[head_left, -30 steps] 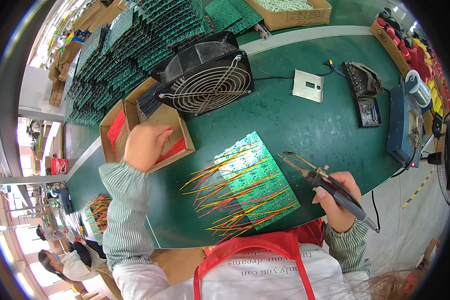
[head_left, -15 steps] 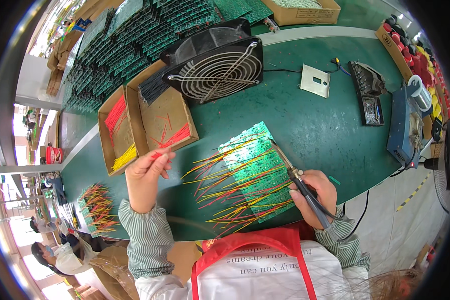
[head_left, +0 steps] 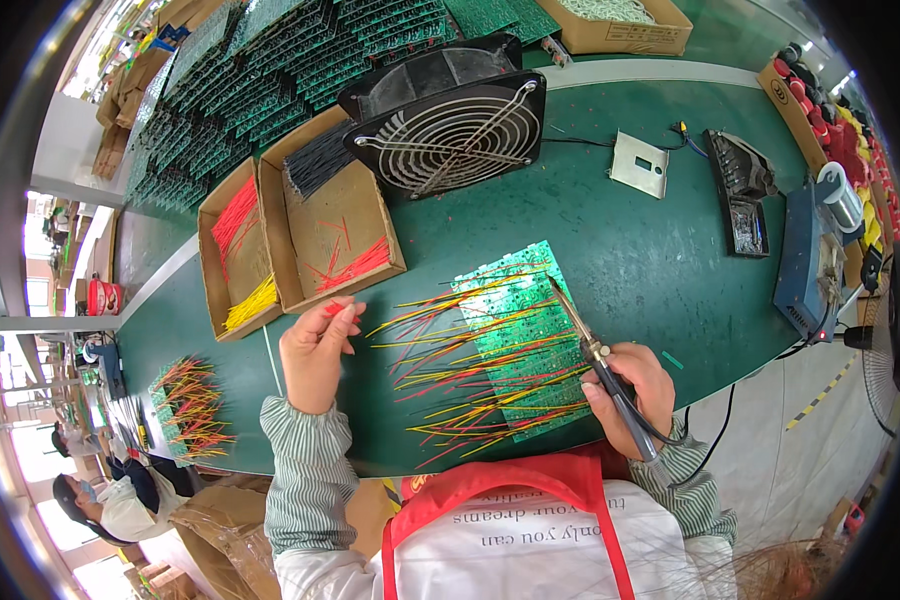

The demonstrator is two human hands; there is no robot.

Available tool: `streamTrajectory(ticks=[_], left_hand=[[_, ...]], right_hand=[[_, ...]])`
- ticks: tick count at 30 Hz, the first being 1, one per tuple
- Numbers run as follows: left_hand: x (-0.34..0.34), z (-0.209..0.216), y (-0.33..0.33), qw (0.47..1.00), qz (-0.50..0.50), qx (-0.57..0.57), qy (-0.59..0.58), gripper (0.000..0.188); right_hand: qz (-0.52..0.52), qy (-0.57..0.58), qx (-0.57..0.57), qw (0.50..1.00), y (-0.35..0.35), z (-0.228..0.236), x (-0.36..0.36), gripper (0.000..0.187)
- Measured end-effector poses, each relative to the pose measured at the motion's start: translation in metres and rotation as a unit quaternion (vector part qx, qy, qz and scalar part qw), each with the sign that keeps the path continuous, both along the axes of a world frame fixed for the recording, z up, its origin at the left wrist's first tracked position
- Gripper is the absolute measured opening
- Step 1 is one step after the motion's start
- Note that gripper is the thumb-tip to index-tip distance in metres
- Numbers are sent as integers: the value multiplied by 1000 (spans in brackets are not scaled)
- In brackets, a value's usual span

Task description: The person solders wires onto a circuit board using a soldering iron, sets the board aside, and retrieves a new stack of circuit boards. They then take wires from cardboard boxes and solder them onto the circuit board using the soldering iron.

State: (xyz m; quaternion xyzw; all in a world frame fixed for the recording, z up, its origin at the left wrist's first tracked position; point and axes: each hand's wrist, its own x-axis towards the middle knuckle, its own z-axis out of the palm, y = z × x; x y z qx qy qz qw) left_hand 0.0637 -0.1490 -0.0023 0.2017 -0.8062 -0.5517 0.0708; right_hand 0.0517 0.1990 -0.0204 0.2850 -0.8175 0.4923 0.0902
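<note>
My left hand (head_left: 315, 355) is closed in a pinch on short red wires (head_left: 339, 308), just in front of the cardboard boxes. In my right hand (head_left: 635, 395) is a soldering iron (head_left: 622, 402), held like a pen. Its metal tip points at the upper right part of a green circuit board (head_left: 545, 352); whether it touches cannot be made out. Rows of red, yellow and black wires (head_left: 435, 365) stick out from the board toward the left. The board lies on the green tabletop (head_left: 630, 270) between my hands.
One box (head_left: 208, 262) holds red and yellow wires, its neighbour (head_left: 395, 232) red and black ones. Behind stand a black fan (head_left: 450, 125) and stacked circuit boards (head_left: 270, 90). A wired board (head_left: 188, 410) lies left. At right are a blue soldering station (head_left: 808, 255) and solder spool (head_left: 840, 195).
My left hand has moved slightly right, toward the board, still pinching red wires. The iron's tip sits slightly further left relative to the board. The whole view has shifted a little.
</note>
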Motion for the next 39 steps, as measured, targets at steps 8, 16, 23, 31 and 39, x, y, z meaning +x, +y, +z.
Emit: streamTrajectory(ticks=[8, 16, 23, 31, 39], left_hand=[[6, -10, 3, 996, -9, -91, 11, 17], [7, -9, 7, 991, 20, -105, 80, 13], [9, -21, 11, 982, 31, -172, 76, 16], [6, -3, 9, 993, 58, -66, 74, 18], [-1, 6, 11, 992, 85, -40, 87, 11]], right_hand=[[1, -19, -8, 1000, 1, -1, 1, 40], [4, -8, -1, 1000, 1, 1, 1, 39], [4, -17, -9, 1000, 2, 0, 0, 39], [-5, -26, -23, 999, 3, -1, 2, 39], [-2, -13, -16, 1000, 1, 1, 1, 38]])
